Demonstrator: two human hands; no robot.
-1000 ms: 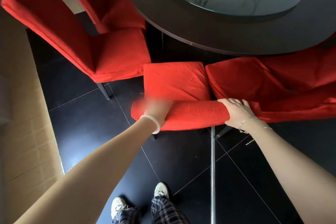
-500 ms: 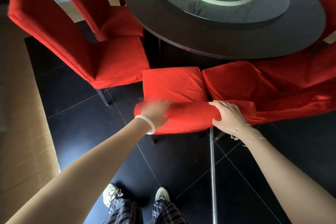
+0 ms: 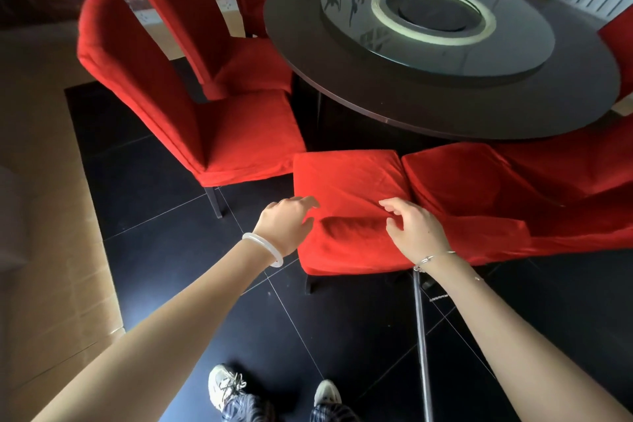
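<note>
Handling: the red-covered dining chair [image 3: 346, 181] is probably moderately heavy, yet should slide on the black tiled floor [image 3: 164, 216]. Its slipcover [image 3: 342, 250] is soft and loose and would likely bunch or slip under a grip, so cloth alone makes a poor hold.
Where to hold: the top of the backrest near both ends, pressing through the fabric to the stiff frame beneath.
Left hand [image 3: 282, 228]: at the backrest's left end, fingers [image 3: 305, 204] nearly straight and slightly spread, gripping nothing.
Right hand [image 3: 416, 233]: on the backrest's top, fingers [image 3: 390, 207] loosely bent and apart. The tips rest on creased cloth and do not appear to pinch it.
Position: the chair stands on the floor facing the round dining table [image 3: 445, 103], its seat front near the rim. The neighbouring chair [image 3: 479, 188] is just beside it on the right.
Look: bright red, wrinkled cover, square padded seat, dark legs.
</note>
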